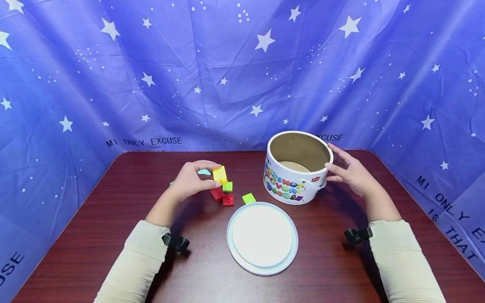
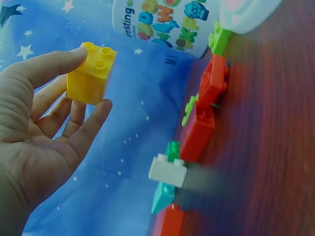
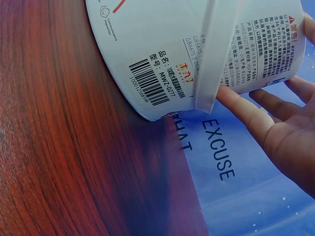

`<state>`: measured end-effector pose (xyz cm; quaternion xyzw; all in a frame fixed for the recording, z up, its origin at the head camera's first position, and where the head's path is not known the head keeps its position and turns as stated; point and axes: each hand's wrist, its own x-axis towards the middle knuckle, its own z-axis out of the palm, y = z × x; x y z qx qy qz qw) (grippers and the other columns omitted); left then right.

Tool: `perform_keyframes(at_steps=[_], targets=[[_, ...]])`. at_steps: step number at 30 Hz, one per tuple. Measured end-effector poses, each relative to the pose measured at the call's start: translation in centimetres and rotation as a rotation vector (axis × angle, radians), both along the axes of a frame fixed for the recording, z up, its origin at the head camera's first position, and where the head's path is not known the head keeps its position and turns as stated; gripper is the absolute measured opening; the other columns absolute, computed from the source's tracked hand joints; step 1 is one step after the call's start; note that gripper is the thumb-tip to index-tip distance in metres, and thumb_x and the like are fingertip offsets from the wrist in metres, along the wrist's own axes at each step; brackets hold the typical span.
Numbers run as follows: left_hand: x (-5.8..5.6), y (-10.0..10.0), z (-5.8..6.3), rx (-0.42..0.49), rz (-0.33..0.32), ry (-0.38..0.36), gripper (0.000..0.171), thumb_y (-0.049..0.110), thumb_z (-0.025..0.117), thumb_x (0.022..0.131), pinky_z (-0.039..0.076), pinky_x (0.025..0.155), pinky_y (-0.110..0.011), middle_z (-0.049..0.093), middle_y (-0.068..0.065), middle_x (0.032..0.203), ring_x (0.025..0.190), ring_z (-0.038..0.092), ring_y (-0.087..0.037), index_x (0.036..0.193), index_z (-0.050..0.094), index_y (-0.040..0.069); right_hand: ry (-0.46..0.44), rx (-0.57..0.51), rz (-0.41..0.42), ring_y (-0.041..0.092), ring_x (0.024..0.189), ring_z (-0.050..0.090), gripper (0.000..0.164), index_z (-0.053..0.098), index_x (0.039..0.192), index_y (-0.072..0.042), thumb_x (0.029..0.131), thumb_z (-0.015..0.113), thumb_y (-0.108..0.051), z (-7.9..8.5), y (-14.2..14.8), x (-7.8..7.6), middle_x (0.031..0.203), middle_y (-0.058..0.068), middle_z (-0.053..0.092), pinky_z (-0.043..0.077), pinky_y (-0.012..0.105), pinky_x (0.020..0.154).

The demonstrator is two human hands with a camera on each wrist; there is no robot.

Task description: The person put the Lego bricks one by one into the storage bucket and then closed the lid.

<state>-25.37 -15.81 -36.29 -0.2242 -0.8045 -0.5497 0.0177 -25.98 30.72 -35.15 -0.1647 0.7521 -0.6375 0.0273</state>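
Observation:
My left hand (image 1: pixel 192 180) pinches a yellow building block (image 1: pixel 219 175) between thumb and fingertips, raised over the loose blocks on the table. In the left wrist view the yellow block (image 2: pixel 92 73) shows its studs at the top. My right hand (image 1: pixel 350 172) is at the right side of a white printed bucket (image 1: pixel 291 185), its fingers spread and fairly straight, fingertips at the rim and outer wall. The bucket stands upright without a lid, its visible floor bare. Seen from the right wrist, a fingertip meets the bucket (image 3: pixel 147 59) beside its white handle (image 3: pixel 214 59).
A round white lid (image 1: pixel 262 235) lies on the dark wooden table (image 1: pixel 204 261) in front of the bucket. Red blocks (image 1: pixel 228 200), a lime block (image 1: pixel 248 198) and a white block (image 2: pixel 167 171) lie left of the bucket. A starry blue cloth (image 1: pixel 227 75) hangs behind.

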Motion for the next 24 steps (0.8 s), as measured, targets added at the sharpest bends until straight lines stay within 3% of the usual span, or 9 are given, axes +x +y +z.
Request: perform_keyframes(at_steps=[6, 12, 18, 24], targets=[[0.0, 1.3, 0.9, 0.067, -0.052, -0.005, 0.049, -0.001, 0.085, 0.07, 0.054, 0.086, -0.048, 0.061, -0.016, 0.12, 0.1, 0.063, -0.032, 0.116, 0.069, -0.003, -0.002, -0.004, 0.001, 0.006, 0.101, 0.059, 0.071, 0.013, 0.156, -0.003, 0.098, 0.055, -0.005, 0.0, 0.0, 0.0, 0.138, 0.035, 0.027, 0.058, 0.037, 0.076], [0.2, 2.7, 2.1, 0.048, -0.081, 0.008, 0.049, -0.002, 0.085, 0.07, 0.057, 0.08, -0.035, 0.063, -0.016, 0.12, 0.094, 0.067, -0.027, 0.116, 0.069, -0.003, 0.0, -0.003, -0.002, 0.005, 0.101, 0.059, 0.071, 0.013, 0.156, -0.003, 0.098, 0.055, -0.005, -0.1, 0.0, 0.0, 0.139, 0.036, 0.026, 0.058, 0.036, 0.076], [0.0, 4.2, 3.2, 0.039, -0.093, 0.028, 0.048, -0.001, 0.085, 0.071, 0.057, 0.083, -0.042, 0.065, -0.014, 0.118, 0.094, 0.065, -0.029, 0.116, 0.069, -0.002, 0.007, -0.007, 0.004, 0.006, 0.101, 0.059, 0.071, 0.013, 0.156, -0.003, 0.098, 0.055, -0.005, -0.1, 0.0, 0.0, 0.137, 0.037, 0.027, 0.058, 0.036, 0.075], [-0.3, 5.6, 4.1, 0.064, -0.124, -0.019, 0.049, -0.003, 0.083, 0.072, 0.058, 0.077, -0.035, 0.063, -0.014, 0.118, 0.092, 0.069, -0.027, 0.118, 0.068, -0.001, 0.008, 0.0, 0.001, 0.006, 0.1, 0.059, 0.071, 0.013, 0.156, -0.003, 0.098, 0.055, -0.005, -0.1, 0.1, 0.0, 0.138, 0.036, 0.027, 0.059, 0.036, 0.075]])
